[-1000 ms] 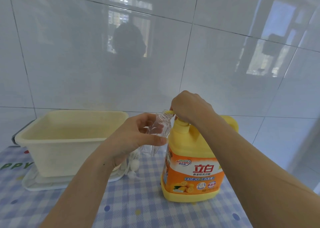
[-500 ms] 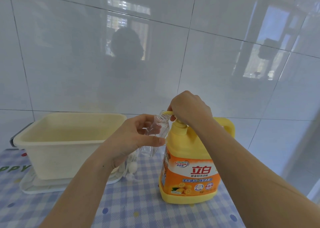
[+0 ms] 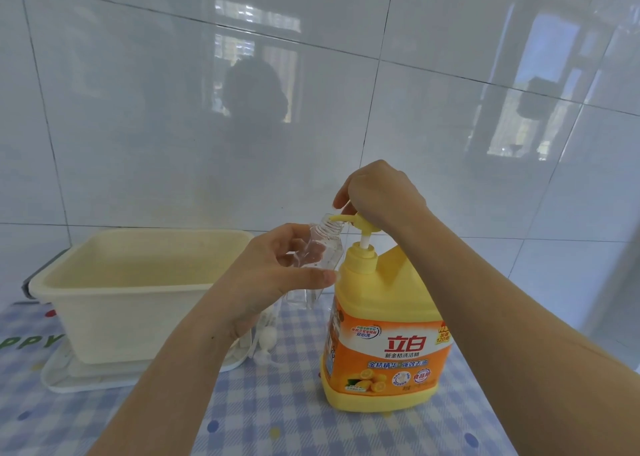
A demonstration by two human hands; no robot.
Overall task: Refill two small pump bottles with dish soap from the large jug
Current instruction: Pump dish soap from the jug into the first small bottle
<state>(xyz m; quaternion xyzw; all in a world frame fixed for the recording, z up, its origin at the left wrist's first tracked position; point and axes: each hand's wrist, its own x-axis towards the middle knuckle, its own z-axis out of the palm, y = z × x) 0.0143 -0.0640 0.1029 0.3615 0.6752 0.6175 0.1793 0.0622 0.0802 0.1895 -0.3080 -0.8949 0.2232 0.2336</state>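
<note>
Holding a small clear bottle [image 3: 320, 258], capless and tilted, in the left hand [image 3: 277, 275], thumb and fingers curling round its middle, its threaded mouth sitting right at the nozzle tip of the yellow pump head [image 3: 358, 225]. Curling the right hand [image 3: 381, 196] over the top of that pump head, covering its cap and, with the wrist, most of the handle of the large jug [image 3: 384, 334], which is standing on the blue checked tablecloth [image 3: 277, 421] just right of the bottle. Not showing clearly whether soap is leaving the nozzle or how much liquid is lying in the bottle. Hiding several small white objects [image 3: 266, 338] partly behind the left wrist, too covered to identify. Reading on the jug's orange label: "立白" in large red characters, "新金桔洗洁精" beneath, then "金桔精华·强效去油", a round "食品用" seal and a corner badge with "120"; finer print blurring out. Cutting off green tablecloth lettering to "ppy" beside the cream basin [image 3: 104, 282], itself sitting in a pale tray [image 3: 86, 381] at left.
</note>
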